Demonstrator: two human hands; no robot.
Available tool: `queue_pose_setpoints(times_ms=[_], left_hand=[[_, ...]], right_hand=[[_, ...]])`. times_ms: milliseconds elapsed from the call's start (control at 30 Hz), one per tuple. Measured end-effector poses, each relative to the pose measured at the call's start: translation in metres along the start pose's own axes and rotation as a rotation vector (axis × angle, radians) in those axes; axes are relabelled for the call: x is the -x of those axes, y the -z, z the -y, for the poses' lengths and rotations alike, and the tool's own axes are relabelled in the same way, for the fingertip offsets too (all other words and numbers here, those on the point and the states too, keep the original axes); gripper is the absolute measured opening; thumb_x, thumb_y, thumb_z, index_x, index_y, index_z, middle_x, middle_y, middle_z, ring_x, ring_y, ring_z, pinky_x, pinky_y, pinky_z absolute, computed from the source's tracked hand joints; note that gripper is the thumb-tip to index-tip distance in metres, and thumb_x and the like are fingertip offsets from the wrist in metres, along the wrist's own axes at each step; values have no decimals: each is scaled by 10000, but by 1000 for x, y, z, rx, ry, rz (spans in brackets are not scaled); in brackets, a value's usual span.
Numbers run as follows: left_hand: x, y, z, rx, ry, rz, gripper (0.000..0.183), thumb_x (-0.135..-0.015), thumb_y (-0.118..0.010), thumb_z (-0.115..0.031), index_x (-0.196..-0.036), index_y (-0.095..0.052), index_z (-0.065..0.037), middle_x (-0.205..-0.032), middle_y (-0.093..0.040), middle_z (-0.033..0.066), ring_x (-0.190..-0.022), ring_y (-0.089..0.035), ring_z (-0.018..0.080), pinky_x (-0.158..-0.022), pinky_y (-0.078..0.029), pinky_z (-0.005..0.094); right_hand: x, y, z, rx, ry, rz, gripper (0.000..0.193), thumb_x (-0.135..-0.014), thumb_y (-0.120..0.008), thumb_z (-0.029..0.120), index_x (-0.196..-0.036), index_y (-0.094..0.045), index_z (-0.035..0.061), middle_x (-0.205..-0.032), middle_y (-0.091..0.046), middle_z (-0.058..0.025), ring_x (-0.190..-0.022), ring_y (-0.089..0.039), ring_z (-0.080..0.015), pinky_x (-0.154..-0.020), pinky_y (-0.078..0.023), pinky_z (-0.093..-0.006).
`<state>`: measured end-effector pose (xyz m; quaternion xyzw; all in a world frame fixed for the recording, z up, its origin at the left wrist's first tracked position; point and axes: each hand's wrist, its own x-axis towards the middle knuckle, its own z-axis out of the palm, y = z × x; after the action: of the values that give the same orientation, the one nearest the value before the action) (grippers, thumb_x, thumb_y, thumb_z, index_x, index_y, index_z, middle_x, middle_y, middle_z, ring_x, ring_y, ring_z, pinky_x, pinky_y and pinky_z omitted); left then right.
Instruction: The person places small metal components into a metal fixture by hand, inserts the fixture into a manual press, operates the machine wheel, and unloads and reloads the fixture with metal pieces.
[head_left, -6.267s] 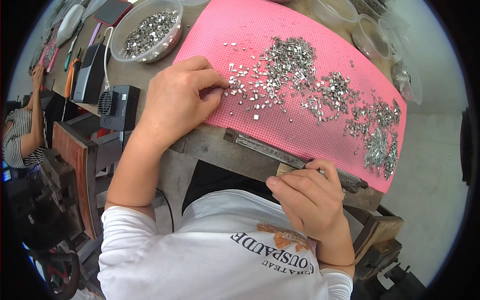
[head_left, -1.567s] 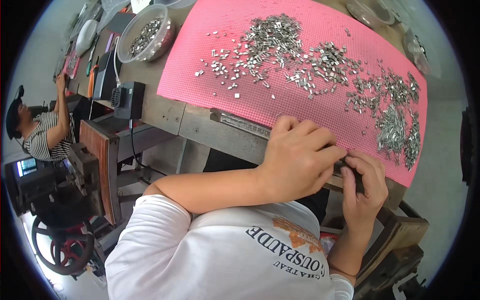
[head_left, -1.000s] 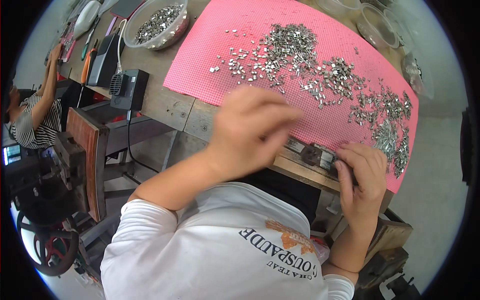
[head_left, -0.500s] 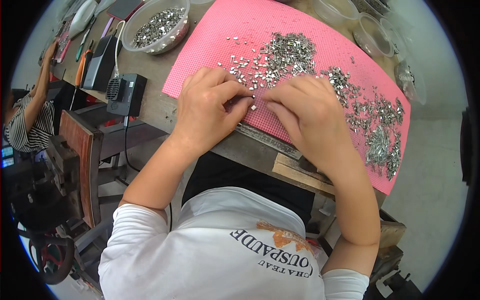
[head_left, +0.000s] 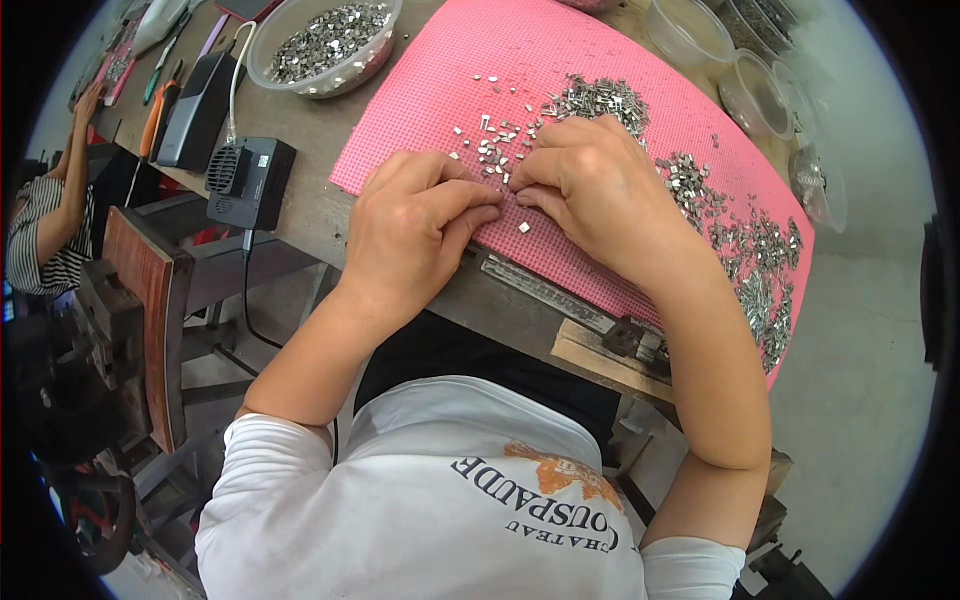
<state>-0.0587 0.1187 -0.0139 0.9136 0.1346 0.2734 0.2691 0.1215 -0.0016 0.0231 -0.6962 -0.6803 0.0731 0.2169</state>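
From the head view, small metal pieces (head_left: 493, 158) lie scattered on the pink mat (head_left: 400, 130), near the left hand (head_left: 410, 225) and right hand (head_left: 595, 185). Both hands' fingers draw close; whether they pinch anything, I cannot tell. Pieces seem light, stiff, slippery; grip opposite edges.

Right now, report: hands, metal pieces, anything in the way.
Left hand, right hand: curled, close together over pink mat; grip contents unclear. Metal pieces heaped beyond right hand. Possible obstacle: loose square piece on right hand's near side.
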Motion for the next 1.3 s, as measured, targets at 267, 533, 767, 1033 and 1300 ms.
queue_pose_setpoints(times_ms=[267,533,767,1033,1300], left_hand=[[-1,11,4,282,171,10,182,-802,-823,-21,-982,-801,-37,-998,-712,85,-811,-709,212,-696,-570,315],[-1,7,-5,140,99,25,150,-750,-845,-88,-882,-780,-58,-988,-692,62,-873,-683,259,-747,-556,373],[-4,-2,-11,-81,56,-24,112,-742,-813,-140,-779,-722,-86,-940,-667,27,-847,-657,255,-775,-506,387],[-6,2,-13,-220,16,-5,84,-744,-761,-123,-775,-693,-85,-945,-657,31,-851,-649,253,-789,-462,404],[-1,0,-15,159,-25,71,163,-771,-795,-47,-872,-668,-50,-956,-638,55,-825,-612,276,-745,-492,394]], right_hand=[[-2,3,17,246,84,62,48,-837,-681,106,-836,-693,60,-915,-649,-67,-947,-626,-253,-864,-458,-390],[-2,6,15,281,146,8,47,-812,-679,115,-821,-700,74,-894,-635,-48,-927,-614,-220,-859,-447,-373],[4,-3,16,281,109,-67,38,-805,-686,115,-798,-690,78,-857,-602,-35,-904,-604,-207,-839,-432,-364],[8,-4,18,333,110,-10,100,-825,-694,97,-901,-645,53,-904,-597,-69,-931,-607,-221,-860,-429,-378],[64,28,24,-254,-259,-157,63,-956,-617,32,-1014,-619,8,-966,-608,-79,-853,-569,-202,-795,-451,-309]])
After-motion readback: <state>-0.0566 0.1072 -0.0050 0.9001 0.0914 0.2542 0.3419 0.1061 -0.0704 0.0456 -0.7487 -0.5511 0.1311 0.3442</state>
